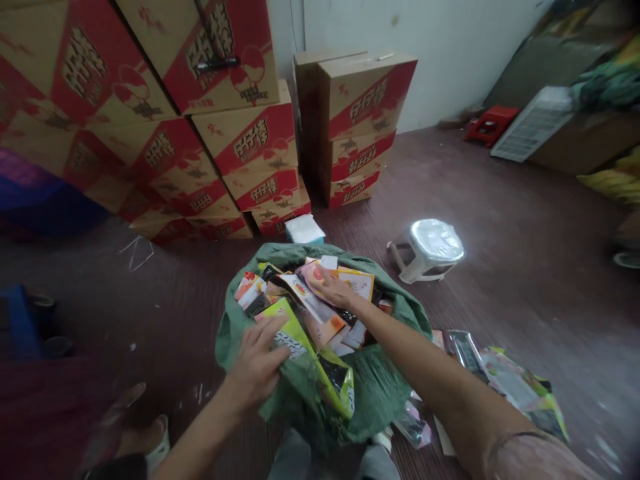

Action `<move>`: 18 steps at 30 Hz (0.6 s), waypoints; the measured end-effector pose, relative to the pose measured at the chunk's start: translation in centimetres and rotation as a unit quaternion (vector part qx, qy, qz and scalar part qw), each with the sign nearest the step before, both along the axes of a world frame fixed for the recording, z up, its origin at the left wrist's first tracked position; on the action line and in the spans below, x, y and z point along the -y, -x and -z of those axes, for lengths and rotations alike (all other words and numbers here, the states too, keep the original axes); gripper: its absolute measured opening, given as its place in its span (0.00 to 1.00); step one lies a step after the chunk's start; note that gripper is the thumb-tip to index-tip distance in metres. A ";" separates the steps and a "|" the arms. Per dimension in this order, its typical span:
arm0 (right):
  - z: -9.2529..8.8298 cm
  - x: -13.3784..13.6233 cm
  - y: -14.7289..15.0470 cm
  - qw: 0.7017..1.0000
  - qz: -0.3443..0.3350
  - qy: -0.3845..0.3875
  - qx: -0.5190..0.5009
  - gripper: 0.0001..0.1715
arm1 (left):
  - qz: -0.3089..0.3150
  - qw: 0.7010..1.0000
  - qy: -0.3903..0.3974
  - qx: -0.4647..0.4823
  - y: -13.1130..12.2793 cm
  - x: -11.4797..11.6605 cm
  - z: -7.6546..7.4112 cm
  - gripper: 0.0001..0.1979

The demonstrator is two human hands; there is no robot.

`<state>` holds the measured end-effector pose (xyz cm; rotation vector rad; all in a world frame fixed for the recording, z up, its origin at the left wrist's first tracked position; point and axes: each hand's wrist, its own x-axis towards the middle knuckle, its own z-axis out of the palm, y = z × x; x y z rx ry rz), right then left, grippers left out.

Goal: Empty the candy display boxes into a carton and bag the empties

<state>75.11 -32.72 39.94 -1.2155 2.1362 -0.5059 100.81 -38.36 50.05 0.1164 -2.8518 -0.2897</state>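
A green woven sack (235, 333) stands with its mouth wide, filled with flat printed packages. My right hand (333, 288) reaches inside and lies with fingers stretched over a pink package (311, 273). Beside that is a white-and-orange package (315, 303). At the sack's near left rim, my left hand (260, 360) has its fingers apart against a lime-green package (293, 330). That package slants down over the front of the sack. The lower packages are hidden under the upper ones.
Stacked red-and-tan cartons (250, 143) line the back, with another carton stack (367, 100) by the wall. A plastic-wrapped stool (435, 243) stands right. Loose packages (520, 380) lie on the floor at right. Another person's foot (159, 440) shows lower left.
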 end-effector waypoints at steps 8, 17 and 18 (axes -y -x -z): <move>3.9 1.2 -0.7 0.987 -0.065 -0.054 -0.134 0.32 | -0.030 0.992 -0.020 0.120 8.6 3.6 12.5 0.39; 14.7 -8.1 -4.1 0.992 -0.020 -0.038 -0.117 0.36 | 0.041 0.998 0.018 0.036 7.4 -1.9 23.8 0.33; 16.1 -8.6 -4.3 0.992 -0.012 -0.024 -0.121 0.35 | 0.048 0.998 0.021 0.023 7.6 -2.3 25.0 0.32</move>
